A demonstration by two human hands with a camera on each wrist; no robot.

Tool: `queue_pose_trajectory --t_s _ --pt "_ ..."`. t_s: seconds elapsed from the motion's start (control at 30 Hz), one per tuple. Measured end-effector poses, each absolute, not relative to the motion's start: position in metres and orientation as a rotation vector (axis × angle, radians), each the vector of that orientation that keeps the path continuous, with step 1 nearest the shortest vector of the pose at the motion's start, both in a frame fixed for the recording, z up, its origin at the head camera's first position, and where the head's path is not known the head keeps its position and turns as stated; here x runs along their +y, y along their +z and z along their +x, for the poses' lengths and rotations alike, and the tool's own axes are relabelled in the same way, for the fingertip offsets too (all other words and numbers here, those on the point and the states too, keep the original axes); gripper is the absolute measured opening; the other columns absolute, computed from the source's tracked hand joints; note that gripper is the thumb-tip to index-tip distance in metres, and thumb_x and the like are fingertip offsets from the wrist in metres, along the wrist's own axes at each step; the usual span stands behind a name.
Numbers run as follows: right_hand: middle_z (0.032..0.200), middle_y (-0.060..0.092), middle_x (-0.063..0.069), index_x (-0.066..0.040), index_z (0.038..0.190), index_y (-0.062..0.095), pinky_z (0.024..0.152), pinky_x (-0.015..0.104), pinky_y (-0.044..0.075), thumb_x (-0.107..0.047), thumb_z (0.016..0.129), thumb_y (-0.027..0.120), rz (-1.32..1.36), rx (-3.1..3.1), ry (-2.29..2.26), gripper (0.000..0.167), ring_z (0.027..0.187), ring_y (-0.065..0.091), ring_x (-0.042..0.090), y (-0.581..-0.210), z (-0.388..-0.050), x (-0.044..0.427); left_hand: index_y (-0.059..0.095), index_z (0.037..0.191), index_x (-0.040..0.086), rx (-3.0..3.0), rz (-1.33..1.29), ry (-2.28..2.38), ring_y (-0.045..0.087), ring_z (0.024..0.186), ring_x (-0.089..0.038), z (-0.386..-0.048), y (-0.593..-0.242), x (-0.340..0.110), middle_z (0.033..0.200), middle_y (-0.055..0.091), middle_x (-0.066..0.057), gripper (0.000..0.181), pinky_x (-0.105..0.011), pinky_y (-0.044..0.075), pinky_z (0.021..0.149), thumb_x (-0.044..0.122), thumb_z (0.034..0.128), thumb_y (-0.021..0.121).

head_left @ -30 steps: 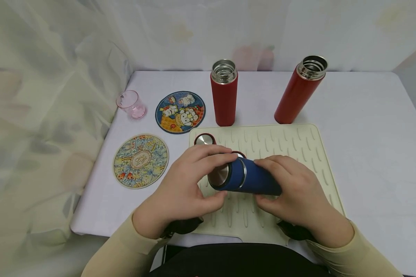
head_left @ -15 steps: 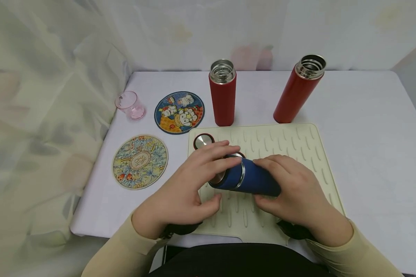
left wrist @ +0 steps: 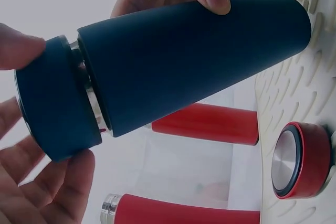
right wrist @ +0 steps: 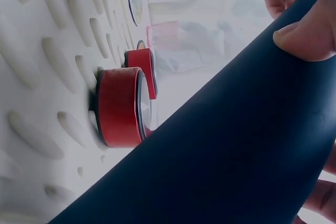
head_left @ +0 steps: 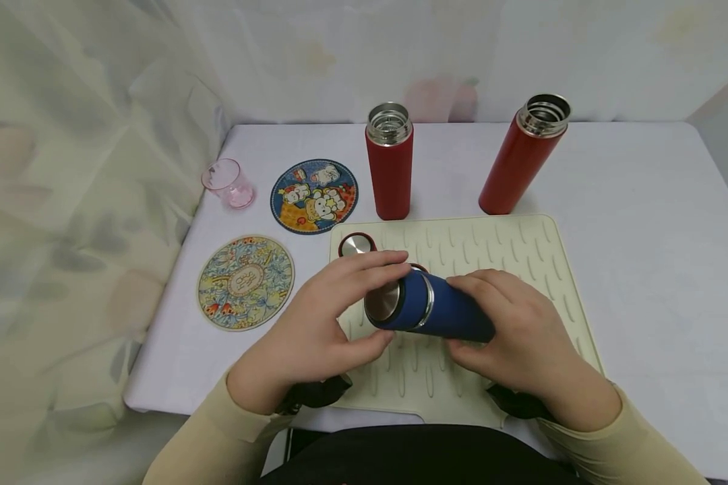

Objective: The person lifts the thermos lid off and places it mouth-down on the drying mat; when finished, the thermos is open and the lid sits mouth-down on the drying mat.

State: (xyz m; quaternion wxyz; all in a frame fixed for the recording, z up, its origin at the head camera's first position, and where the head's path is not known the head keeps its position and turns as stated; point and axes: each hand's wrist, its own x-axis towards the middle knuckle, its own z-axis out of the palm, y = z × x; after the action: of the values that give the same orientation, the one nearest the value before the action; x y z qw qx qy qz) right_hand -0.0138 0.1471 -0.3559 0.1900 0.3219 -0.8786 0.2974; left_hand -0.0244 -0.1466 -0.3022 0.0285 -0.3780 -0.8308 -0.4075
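Observation:
A blue thermos (head_left: 461,311) is held tilted above the cream mat, its steel-topped lid (head_left: 383,301) toward the left. My right hand (head_left: 524,330) grips the thermos body. My left hand (head_left: 324,320) holds the lid, thumb on one side and fingers on the other. In the left wrist view, a strip of metal neck (left wrist: 93,98) shows between the lid (left wrist: 55,98) and the body (left wrist: 194,56). Two red lids (head_left: 356,244) lie on the mat near the left fingers; the nearer red lid (right wrist: 121,107) is mostly hidden in the head view.
Two lidless red thermoses, one left (head_left: 390,172) and one right (head_left: 522,162), stand behind the cream ridged mat (head_left: 491,246). To the left are a pink glass (head_left: 233,185), a blue patterned round mat (head_left: 314,197) and a floral round mat (head_left: 245,283). A curtain (head_left: 79,222) borders the table's left side.
My left fingers reached farther over the lid half a second ago, with the thumb off it. They have since drawn back around the lid. My right hand keeps its grip on the body.

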Motion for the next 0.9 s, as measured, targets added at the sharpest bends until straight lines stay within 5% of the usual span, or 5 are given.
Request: queue_pose_trajectory --t_s 0.43,0.63,0.73,0.9 --pt "0.117 0.077 0.011 -0.005 0.133 0.072 0.085 0.050 0.062 -0.017 0.058 0.100 0.871 -2.432 0.837 0.080 0.104 0.073 0.029 -0.353 -0.014 0.155 0.070 0.146 0.009 -2.515 -0.961 -1.358 0.062 0.139 -0.025 -0.021 -0.300 -0.153 0.152 0.066 -0.009 0.073 -0.041 0.065 0.099 0.014 0.0791 0.098" --pt "0.121 0.077 0.012 -0.005 0.135 0.070 0.095 0.027 0.053 -0.019 0.060 0.095 0.763 -2.445 0.858 0.080 0.106 0.072 0.029 -0.352 -0.016 0.170 0.070 0.144 0.008 -2.528 -0.918 -1.309 0.065 0.134 -0.027 -0.019 -0.301 -0.160 0.150 0.068 -0.011 0.071 -0.041 0.066 0.094 0.012 0.0789 0.097" --pt "0.121 0.077 0.014 -0.003 0.136 0.069 0.091 0.022 0.049 -0.019 0.060 0.095 0.690 -2.456 0.889 0.082 0.106 0.071 0.027 -0.351 -0.017 0.179 0.070 0.145 0.010 -2.595 -0.877 -1.267 0.065 0.136 -0.029 -0.017 -0.306 -0.163 0.150 0.068 -0.010 0.070 -0.045 0.066 0.095 0.014 0.0810 0.096" --pt "0.120 0.075 0.019 0.002 0.139 0.067 0.087 0.013 0.044 -0.036 0.070 0.094 0.539 -2.428 1.028 0.083 0.109 0.063 0.002 -0.352 -0.018 0.197 0.068 0.150 0.015 -2.774 -0.816 -1.184 0.060 0.144 -0.029 -0.014 -0.324 -0.168 0.155 0.064 -0.006 0.069 -0.052 0.063 0.104 0.019 0.0864 0.095"
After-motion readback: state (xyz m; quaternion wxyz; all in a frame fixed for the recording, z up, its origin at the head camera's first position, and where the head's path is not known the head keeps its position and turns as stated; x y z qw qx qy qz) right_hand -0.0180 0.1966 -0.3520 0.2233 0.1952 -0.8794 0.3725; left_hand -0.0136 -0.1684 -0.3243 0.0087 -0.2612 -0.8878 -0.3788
